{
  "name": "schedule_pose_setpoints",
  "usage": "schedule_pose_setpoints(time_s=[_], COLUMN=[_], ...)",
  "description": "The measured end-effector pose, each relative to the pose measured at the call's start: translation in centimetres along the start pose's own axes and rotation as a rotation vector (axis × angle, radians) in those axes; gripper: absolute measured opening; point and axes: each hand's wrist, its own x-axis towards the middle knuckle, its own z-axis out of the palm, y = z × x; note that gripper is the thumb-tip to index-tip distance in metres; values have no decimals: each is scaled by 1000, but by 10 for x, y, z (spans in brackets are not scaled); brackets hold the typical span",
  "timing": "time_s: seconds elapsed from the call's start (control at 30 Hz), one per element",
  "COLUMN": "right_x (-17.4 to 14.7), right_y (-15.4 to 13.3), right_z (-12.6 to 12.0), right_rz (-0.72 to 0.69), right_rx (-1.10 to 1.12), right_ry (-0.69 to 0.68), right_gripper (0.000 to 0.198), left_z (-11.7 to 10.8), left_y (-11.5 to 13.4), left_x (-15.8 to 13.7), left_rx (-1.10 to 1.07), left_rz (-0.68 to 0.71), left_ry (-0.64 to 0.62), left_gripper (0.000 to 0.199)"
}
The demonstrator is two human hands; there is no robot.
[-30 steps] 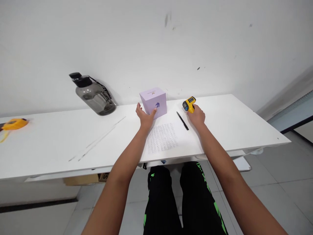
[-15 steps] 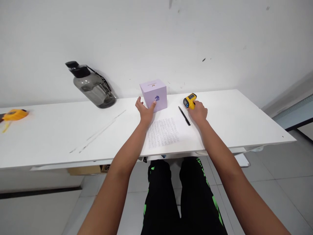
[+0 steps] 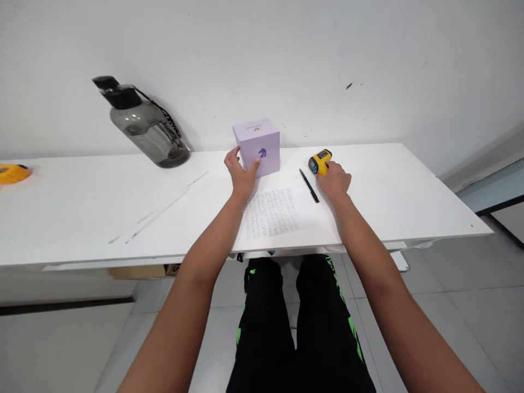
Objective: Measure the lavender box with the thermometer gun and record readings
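The left hand (image 3: 241, 176) cups the near-left corner of the box (image 3: 257, 147), thumb and fingers spread on two faces. The right hand (image 3: 335, 181) is closed around the thermometer (image 3: 319, 162). A pen (image 3: 308, 185) and a sheet (image 3: 272, 213) lie between the hands. A steady box and a level thermometer would likely serve best.

white table (image 3: 368, 218) against a white wall. left hand (image 3: 241, 177) cups the near-left corner of a lilac box (image 3: 257, 146), fingers touching its side. right hand (image 3: 336, 180) wraps the grip of a yellow thermometer gun (image 3: 319, 162), at 3 o'clock of the box. black pen (image 3: 309, 185) lies between the hands. printed sheet (image 3: 272, 213) at 6 o'clock of the box. grey water bottle (image 3: 141, 125) at 9 o'clock, leaning on the wall. yellow tape measure (image 3: 12, 173) far left.
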Motion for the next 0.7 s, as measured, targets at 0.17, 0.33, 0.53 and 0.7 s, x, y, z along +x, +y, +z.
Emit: schedule_pose_setpoints(time_s=[0.17,0.33,0.53,0.7], right_x=[2,2,-1,-1], right_y=[3,3,-3,-3], right_z=[3,4,-2,0], right_rz=[-13,-27,-10,-30], right_rx=[6,-36,-90,-97], right_ry=[20,17,-27,-14], right_gripper=[50,48,50,47], left_z=[1,1,3,3], left_y=[-6,-9,-10,-9], left_x=[4,4,2,2], left_rx=[-36,-70,-84,-126], left_rz=[19,15,19,-10], left_ry=[-6,-11,-28,-38], left_gripper=[75,78,76,72])
